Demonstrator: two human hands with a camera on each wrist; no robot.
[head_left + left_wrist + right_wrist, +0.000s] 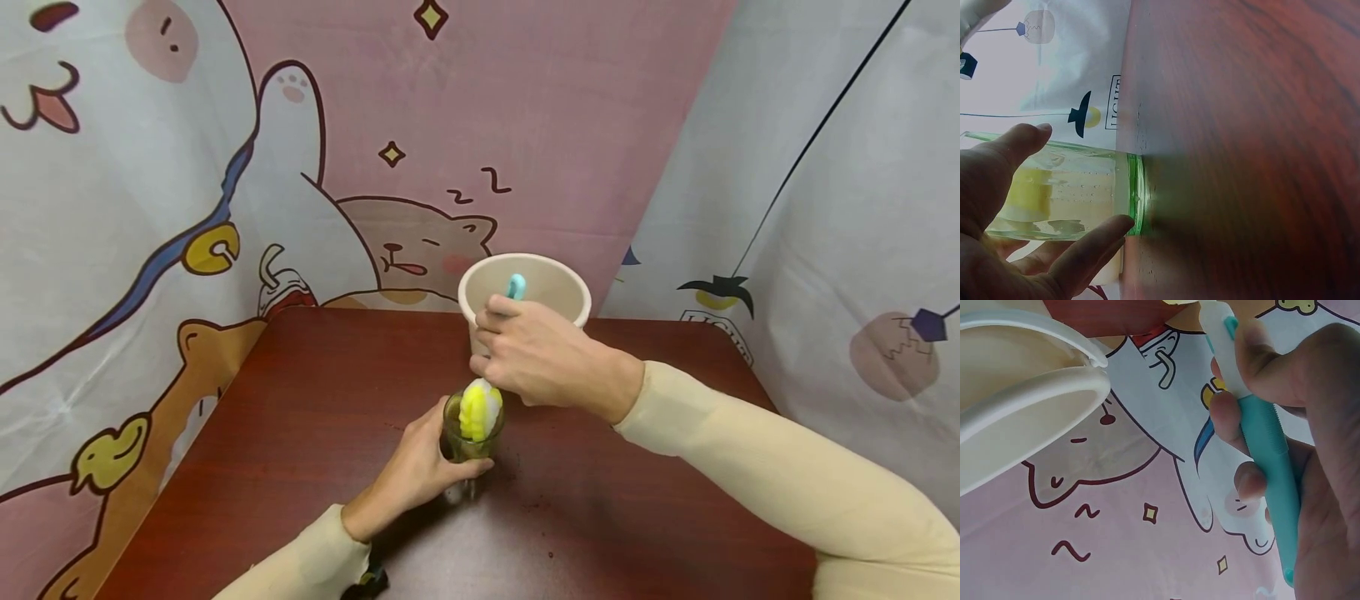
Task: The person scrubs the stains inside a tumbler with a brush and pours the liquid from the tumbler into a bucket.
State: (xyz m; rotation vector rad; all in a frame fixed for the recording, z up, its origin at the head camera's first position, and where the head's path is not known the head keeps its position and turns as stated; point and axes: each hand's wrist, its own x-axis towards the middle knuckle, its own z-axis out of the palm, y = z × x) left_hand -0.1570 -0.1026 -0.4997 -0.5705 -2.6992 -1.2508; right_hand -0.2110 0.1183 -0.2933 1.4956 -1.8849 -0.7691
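A cup brush with a yellow and white sponge head (478,410) and a teal and white handle (1266,450) has its head in the mouth of a greenish clear glass (1088,194). My right hand (543,354) grips the handle above the glass, fingers curled round it. Round the side of the glass, my left hand (422,458) holds it with thumb and fingers on opposite sides. Droplets show on the glass wall in the left wrist view. The base of the glass is close to the tabletop; whether it touches I cannot tell.
A cream-coloured bin (583,307) stands at the back of the reddish-brown table (360,358), just behind my right hand. A small dark object (366,582) lies partly hidden by my left sleeve. Small dark spots dot the tabletop near the glass. Cartoon-printed cloth (562,125) hangs behind.
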